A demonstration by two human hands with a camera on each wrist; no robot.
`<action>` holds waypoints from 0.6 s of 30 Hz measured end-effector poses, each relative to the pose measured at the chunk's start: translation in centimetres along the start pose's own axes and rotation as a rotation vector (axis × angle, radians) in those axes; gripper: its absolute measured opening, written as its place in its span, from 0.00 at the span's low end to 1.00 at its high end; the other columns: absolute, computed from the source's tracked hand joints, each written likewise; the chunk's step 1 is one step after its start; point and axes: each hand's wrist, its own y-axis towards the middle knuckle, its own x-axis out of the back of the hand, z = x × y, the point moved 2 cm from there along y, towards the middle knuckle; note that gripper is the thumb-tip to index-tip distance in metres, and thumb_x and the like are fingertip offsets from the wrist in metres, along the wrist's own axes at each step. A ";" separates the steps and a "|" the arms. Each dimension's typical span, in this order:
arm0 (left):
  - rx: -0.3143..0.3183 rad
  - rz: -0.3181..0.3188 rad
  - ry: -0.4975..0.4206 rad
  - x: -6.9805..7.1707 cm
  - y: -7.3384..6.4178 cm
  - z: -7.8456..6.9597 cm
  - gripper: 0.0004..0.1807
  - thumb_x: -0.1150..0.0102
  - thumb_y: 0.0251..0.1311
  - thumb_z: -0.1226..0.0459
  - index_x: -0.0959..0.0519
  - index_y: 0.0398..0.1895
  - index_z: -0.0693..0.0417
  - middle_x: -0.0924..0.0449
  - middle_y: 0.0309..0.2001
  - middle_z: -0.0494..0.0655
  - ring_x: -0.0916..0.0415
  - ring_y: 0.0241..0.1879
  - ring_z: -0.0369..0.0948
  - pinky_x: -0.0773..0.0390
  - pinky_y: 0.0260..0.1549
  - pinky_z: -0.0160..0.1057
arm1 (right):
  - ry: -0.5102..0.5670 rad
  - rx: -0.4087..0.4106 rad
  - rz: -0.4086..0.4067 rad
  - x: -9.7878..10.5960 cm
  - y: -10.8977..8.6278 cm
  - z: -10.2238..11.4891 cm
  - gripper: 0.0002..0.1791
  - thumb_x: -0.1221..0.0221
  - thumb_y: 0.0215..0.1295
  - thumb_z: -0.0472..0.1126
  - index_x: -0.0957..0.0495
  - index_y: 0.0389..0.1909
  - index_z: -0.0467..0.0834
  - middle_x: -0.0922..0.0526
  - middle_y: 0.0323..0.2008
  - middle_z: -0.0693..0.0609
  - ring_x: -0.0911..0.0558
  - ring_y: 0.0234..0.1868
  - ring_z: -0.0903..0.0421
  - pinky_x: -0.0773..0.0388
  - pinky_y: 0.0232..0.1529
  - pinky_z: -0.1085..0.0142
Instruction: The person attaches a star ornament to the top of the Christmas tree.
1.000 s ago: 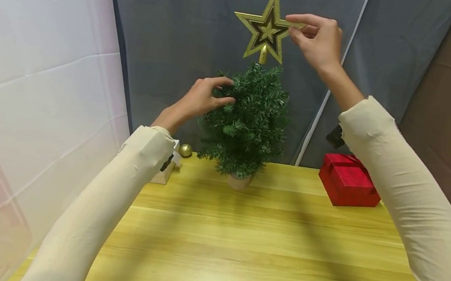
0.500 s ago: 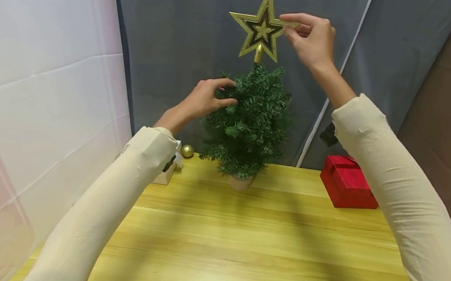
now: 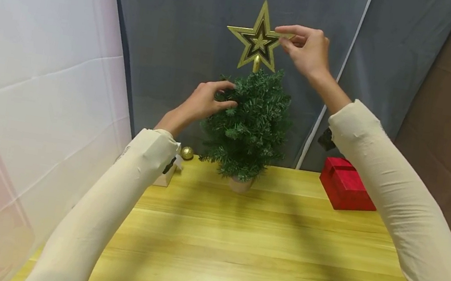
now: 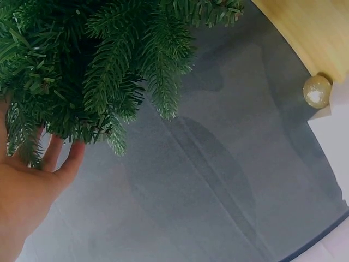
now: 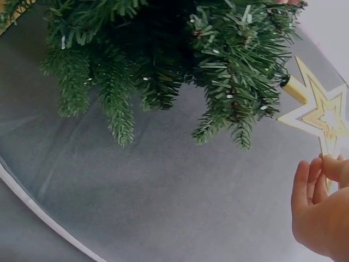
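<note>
A small green artificial Christmas tree (image 3: 254, 125) stands upright in a pale pot at the table's back. My left hand (image 3: 202, 100) grips the tree's upper left side, thumb in front; the other fingertips are partly hidden among the branches (image 4: 103, 76). Between thumb and fingers, my right hand (image 3: 310, 53) pinches one side point of a gold star tree topper (image 3: 260, 41). The star is upright over the treetop, its tube stem pointing down right at the tip in the head view. From the right wrist, the stem's open end (image 5: 286, 83) appears close beside the needles.
A red gift box (image 3: 347, 185) sits at the back right of the wooden table (image 3: 235, 249). At the back left are a gold ball ornament (image 3: 187, 153) and a white box (image 3: 164, 179), partly covered by my left sleeve. Grey cloth (image 3: 182, 22) hangs behind.
My right hand has brought the star slightly left and then down toward the treetop. My left hand keeps its place on the tree.
</note>
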 end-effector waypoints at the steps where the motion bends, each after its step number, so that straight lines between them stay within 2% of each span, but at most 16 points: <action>1: 0.000 -0.001 -0.002 0.0 0.0 0.0 0.32 0.35 0.72 0.52 0.28 0.75 0.48 0.30 0.74 0.52 0.32 0.71 0.52 0.27 0.66 0.56 | -0.004 0.006 0.007 -0.1 -0.1 -0.1 0.14 0.37 0.75 0.47 0.12 0.57 0.58 0.09 0.44 0.48 0.15 0.38 0.61 0.35 0.29 0.67; 6: -0.002 -0.005 -0.004 -0.2 0.1 0.2 0.32 0.35 0.71 0.52 0.29 0.75 0.49 0.30 0.74 0.53 0.32 0.71 0.52 0.28 0.66 0.56 | -0.024 0.039 0.036 -0.7 -0.5 -0.6 0.14 0.38 0.76 0.47 0.12 0.57 0.56 0.09 0.42 0.48 0.15 0.36 0.60 0.34 0.29 0.67; 12: -0.016 -0.008 -0.004 -0.3 0.3 0.3 0.32 0.35 0.71 0.52 0.28 0.75 0.49 0.30 0.73 0.52 0.32 0.71 0.52 0.27 0.66 0.56 | -0.025 0.047 0.032 -0.9 -0.7 -1.1 0.14 0.38 0.76 0.46 0.12 0.57 0.55 0.10 0.36 0.52 0.18 0.32 0.63 0.35 0.29 0.67; 18: -0.018 -0.010 -0.003 -0.3 0.4 0.2 0.32 0.35 0.72 0.52 0.28 0.75 0.49 0.30 0.73 0.52 0.31 0.71 0.52 0.27 0.66 0.56 | 0.007 0.024 0.046 -0.8 -0.7 -1.3 0.14 0.38 0.76 0.46 0.13 0.58 0.55 0.10 0.41 0.49 0.15 0.38 0.62 0.31 0.32 0.67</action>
